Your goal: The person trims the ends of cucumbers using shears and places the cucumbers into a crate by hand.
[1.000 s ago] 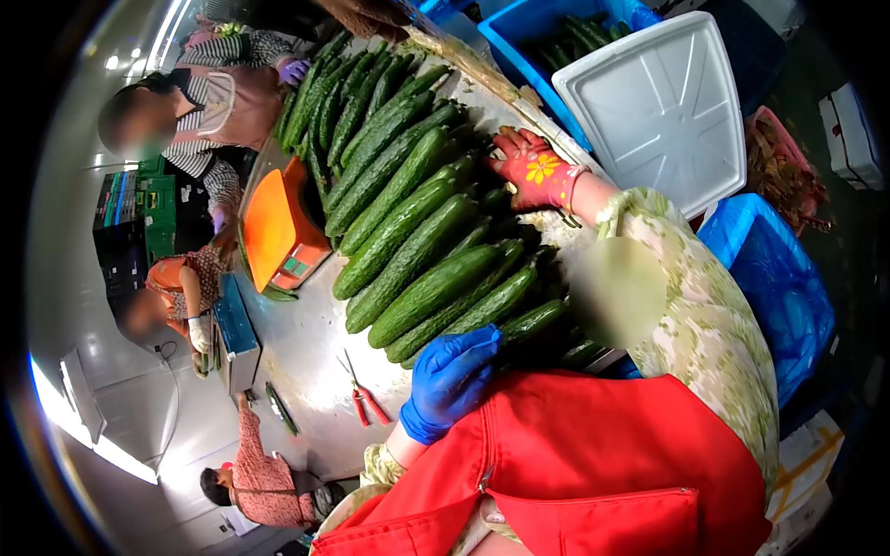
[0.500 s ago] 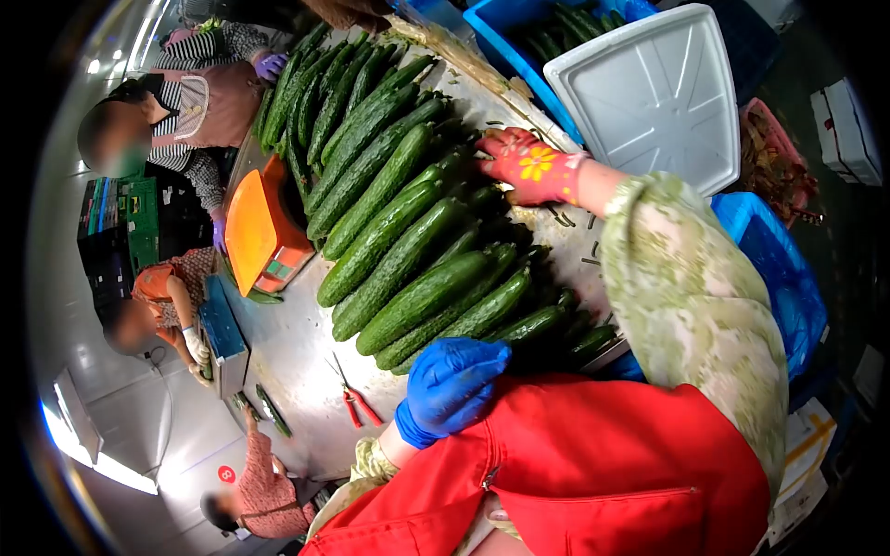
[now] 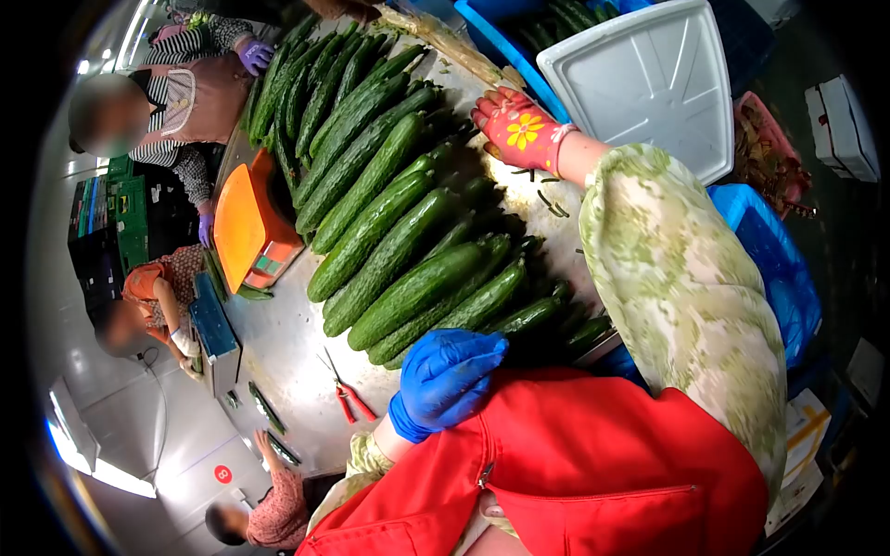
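Note:
My left hand [image 3: 447, 382], in a blue glove, is held close to my red apron at the near end of the cucumber pile. Its fingers are curled together, and no object shows in them. On the far right side of the pile, my right hand [image 3: 521, 130] wears a red glove with a yellow flower. Its fingers are spread over the metal table, pointing at the cucumber ends, and it holds nothing. The long green cucumbers [image 3: 394, 241] lie side by side in a heap. Small dark stem bits [image 3: 553, 204] lie below my right hand.
Red-handled snips [image 3: 350, 400] lie on the metal table [image 3: 301, 343] left of the pile. Beyond stands an orange scale [image 3: 246, 222]. A white lid [image 3: 640, 88] leans on a blue crate [image 3: 505, 42] at right. Co-workers stand along the left side.
My right hand has moved slightly up and left, away from the cucumber ends, with its fingers spreading. My left hand stays nearly still. The whole view has shifted a little left.

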`<state>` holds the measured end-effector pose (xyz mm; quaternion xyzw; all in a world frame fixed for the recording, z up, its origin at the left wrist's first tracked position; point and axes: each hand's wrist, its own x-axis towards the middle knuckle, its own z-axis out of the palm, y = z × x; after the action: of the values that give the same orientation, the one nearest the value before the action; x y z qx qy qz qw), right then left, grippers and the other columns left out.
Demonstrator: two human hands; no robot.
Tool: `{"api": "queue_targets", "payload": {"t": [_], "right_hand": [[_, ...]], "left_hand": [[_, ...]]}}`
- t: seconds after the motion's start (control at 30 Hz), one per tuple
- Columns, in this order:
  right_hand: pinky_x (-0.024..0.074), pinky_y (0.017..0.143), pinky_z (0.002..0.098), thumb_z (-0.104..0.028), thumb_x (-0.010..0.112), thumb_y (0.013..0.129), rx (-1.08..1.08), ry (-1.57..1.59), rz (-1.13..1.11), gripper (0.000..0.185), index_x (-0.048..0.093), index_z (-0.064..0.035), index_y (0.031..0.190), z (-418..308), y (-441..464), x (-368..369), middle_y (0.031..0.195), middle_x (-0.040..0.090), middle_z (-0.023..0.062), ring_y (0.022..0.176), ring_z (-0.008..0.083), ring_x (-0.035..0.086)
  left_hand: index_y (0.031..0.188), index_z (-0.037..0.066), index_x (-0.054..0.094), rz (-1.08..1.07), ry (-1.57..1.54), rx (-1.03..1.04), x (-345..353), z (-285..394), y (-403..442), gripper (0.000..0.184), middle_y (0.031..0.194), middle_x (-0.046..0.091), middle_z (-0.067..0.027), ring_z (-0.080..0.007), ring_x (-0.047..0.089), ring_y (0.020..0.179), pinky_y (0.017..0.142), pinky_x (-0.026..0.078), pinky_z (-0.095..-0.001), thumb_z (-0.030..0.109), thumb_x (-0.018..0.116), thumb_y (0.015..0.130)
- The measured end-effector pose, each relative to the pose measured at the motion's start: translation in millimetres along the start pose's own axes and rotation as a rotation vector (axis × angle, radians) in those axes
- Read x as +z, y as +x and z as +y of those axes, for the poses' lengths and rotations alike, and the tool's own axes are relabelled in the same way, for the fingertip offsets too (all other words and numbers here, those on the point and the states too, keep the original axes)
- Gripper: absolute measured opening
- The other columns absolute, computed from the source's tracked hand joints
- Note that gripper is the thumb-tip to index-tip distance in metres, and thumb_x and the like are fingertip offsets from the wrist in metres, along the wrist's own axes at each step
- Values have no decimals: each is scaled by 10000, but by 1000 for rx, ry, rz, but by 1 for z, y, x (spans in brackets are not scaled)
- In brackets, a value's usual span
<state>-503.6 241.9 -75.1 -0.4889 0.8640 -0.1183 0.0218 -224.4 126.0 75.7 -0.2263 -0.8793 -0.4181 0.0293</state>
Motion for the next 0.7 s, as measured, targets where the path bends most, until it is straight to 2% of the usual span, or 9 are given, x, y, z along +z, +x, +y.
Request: {"api": "queue_targets", "payload": {"t": [0.1,0.17,0.23,0.3,0.37,0.4,0.5,0.57,0.7], "right_hand": [[322,1034,443,-328,587,827,-45,75,12,436,560,-13,1127,-12,-27,8,1219,496,165,1201,328,441],[336,1024,432,-293,592,802,-167,111,233,411,556,-14,1101,-20,-69,34,1178,501,162,1176,330,446],[359,991,425,-241,600,757,-159,143,-8,368,550,-23,1049,-31,-116,12,1109,499,155,1123,329,461],[397,916,429,-206,606,721,-237,17,166,312,543,-30,971,-36,-165,3,1011,501,133,1050,320,478],[419,848,446,-185,611,718,-72,50,-259,263,552,-26,920,-45,-193,-20,946,505,115,997,312,494],[437,808,408,-217,567,764,-101,34,-300,207,582,-62,900,-43,-202,-27,928,519,93,986,292,507],[437,833,410,-254,594,793,43,252,-150,236,608,-79,950,-49,-196,-43,947,527,119,1015,303,510],[429,826,418,-301,610,801,10,276,-2,278,625,-103,995,-48,-172,-31,967,530,141,1008,309,509],[420,777,418,-231,610,746,-38,69,-51,182,592,-88,857,-67,-177,-17,912,513,117,940,308,509]], "left_hand": [[1065,-8,650,15,3,-38,-2,2,-8,335,1074,660,-163,-303,641,887,761,498,-374,29,640,732],[1074,-9,647,75,-16,-92,4,1,-18,328,1074,663,-164,-302,642,879,763,497,-369,23,625,748],[1071,-6,647,108,-35,-120,9,3,-24,320,1073,664,-165,-303,643,877,767,494,-370,16,617,754],[1069,-4,647,88,-33,-94,8,6,-25,318,1073,664,-164,-302,643,881,771,492,-372,13,616,753],[1067,-3,647,80,-23,-78,4,9,-25,316,1072,664,-164,-302,642,887,773,491,-373,11,616,753],[1067,-3,646,82,-20,-73,3,10,-26,316,1072,664,-163,-302,642,889,773,491,-372,10,616,753],[1074,-3,645,104,-16,-42,4,13,-25,324,1083,661,-158,-303,640,899,776,488,-373,8,614,751],[1077,-5,645,96,-11,7,4,19,-22,330,1086,660,-155,-303,639,897,775,489,-374,16,619,748],[1058,-8,653,83,67,106,-2,32,-31,322,1069,665,-148,-300,639,890,766,492,-372,30,628,739]]}}
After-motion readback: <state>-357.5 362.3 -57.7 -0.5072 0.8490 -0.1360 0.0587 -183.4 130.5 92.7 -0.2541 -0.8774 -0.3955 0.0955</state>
